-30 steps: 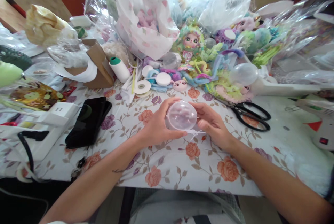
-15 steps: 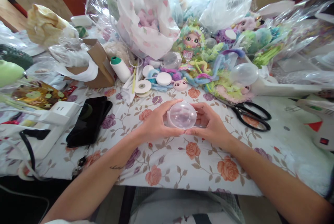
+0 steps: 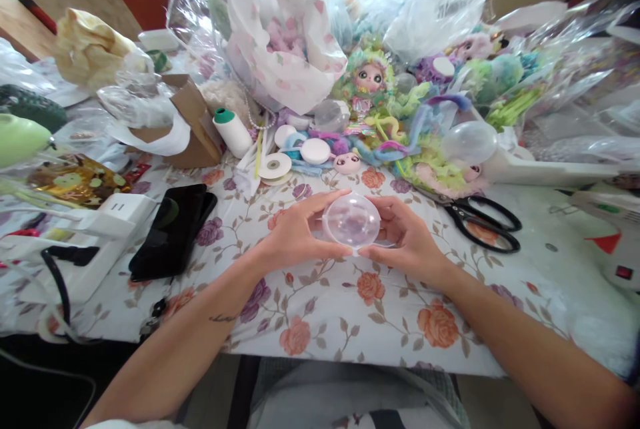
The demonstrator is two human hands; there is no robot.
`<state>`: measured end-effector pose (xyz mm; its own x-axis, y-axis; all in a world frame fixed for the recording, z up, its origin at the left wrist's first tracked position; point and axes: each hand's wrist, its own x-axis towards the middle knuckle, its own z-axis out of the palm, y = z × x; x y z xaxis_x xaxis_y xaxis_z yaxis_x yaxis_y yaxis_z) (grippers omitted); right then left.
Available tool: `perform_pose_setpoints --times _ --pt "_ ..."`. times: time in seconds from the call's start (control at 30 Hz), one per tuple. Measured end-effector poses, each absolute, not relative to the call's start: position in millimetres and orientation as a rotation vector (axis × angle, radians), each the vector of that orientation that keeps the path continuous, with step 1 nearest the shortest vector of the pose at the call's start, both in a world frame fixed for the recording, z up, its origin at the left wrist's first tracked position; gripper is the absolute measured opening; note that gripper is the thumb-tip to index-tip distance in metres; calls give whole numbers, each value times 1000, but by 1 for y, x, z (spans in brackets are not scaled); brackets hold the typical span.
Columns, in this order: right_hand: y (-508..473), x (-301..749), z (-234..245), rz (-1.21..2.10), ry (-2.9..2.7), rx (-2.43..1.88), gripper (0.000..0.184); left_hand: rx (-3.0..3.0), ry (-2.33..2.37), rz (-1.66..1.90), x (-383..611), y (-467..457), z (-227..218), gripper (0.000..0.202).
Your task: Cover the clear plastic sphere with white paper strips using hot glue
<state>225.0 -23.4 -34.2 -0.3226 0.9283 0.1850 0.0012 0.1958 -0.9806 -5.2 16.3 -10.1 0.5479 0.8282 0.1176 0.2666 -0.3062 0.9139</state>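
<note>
Right thumb (image 3: 383, 255) moved inward; 2 hands (image 3: 295, 232) (image 3: 413, 242) cup clear dome (image 3: 352, 221).

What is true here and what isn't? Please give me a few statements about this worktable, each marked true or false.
1. The left grip and right grip both hold one clear plastic shell. True.
2. The black-handled scissors are in the right grip. False: they lie on the table, beyond and to the right of that hand.
3. The white thread cone has a green top. True.
4. The tablecloth is plain, with no pattern. False: it is printed with orange and purple flowers.
5. A black smartphone lies to the right of the scissors. False: it lies to the left of both hands.
6. A large-eyed doll is on the far side of the shell. True.
</note>
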Motion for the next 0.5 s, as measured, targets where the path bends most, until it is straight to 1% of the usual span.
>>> perform_pose_setpoints --times 0.07,0.2,0.37,0.5 --pt "-23 226 -34 1258 -1580 -913 63 1832 904 781 -3 14 -10 90" --pt "-22 226 -36 1198 -1592 -988 75 1837 909 862 2 10 -12 86" --pt "-22 225 -38 1133 -1598 -1035 71 1782 849 828 0 13 -9 84" --pt "-24 227 -36 1101 -1634 -1027 74 1707 752 812 -4 18 -5 78"
